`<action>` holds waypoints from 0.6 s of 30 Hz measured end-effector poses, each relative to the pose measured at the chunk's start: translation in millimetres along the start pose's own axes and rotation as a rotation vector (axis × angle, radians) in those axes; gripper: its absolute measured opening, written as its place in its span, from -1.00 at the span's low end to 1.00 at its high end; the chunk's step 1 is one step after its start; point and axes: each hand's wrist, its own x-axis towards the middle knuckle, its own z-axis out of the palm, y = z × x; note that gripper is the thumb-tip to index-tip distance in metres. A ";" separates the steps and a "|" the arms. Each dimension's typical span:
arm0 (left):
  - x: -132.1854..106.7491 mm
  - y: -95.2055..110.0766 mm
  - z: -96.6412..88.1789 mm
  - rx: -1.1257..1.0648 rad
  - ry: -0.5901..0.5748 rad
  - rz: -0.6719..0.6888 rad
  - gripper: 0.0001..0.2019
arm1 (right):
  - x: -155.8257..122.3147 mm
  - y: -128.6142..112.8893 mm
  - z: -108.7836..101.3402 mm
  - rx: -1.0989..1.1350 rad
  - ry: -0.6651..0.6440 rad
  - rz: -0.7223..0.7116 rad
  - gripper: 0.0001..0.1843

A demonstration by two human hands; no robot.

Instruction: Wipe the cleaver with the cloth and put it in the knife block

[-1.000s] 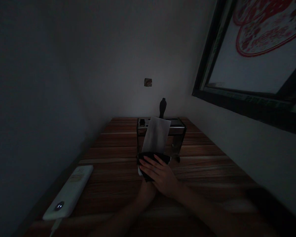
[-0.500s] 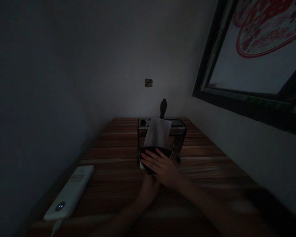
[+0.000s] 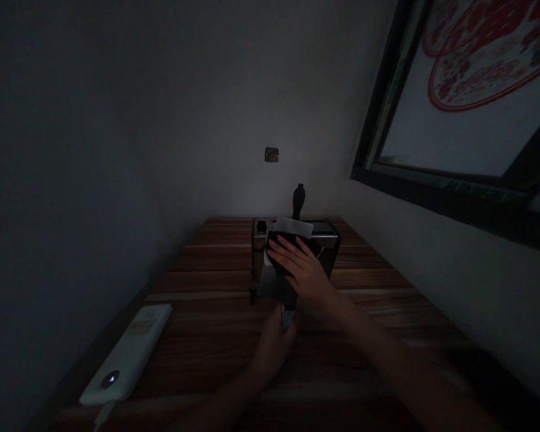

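My left hand (image 3: 272, 343) is closed around the short handle (image 3: 287, 318) of a cleaver, whose broad blade (image 3: 274, 284) points up and away from me. My right hand (image 3: 303, 267) lies over a black cloth (image 3: 276, 264) with a pale edge, pressing it across the upper part of the blade. The blade's pale top end shows above the cloth. Behind it stands a dark-framed rack (image 3: 330, 231) with a shiny top, largely covered by my hands and the cleaver. A black handle (image 3: 299, 201) sticks up from the rack.
A white power bank (image 3: 128, 354) with a lit display and a cable lies at the left on the striped wooden table (image 3: 198, 348). A dark, blurred object (image 3: 495, 384) is at the lower right. A framed picture (image 3: 490, 84) leans out from the right wall.
My right hand and the black cloth have slid up the blade, away from the handle. The lower blade and handle now show, with my left hand slightly lower.
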 end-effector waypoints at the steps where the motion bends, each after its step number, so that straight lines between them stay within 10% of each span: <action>1: -0.4 0.1 0.0 -0.005 0.001 -0.016 -0.80 | 2.7 2.7 -1.4 0.000 0.010 0.004 -0.47; 18: -0.8 -2.4 0.1 0.031 -0.016 -0.028 -0.83 | 22.4 11.8 -10.7 -0.017 0.116 0.122 -0.45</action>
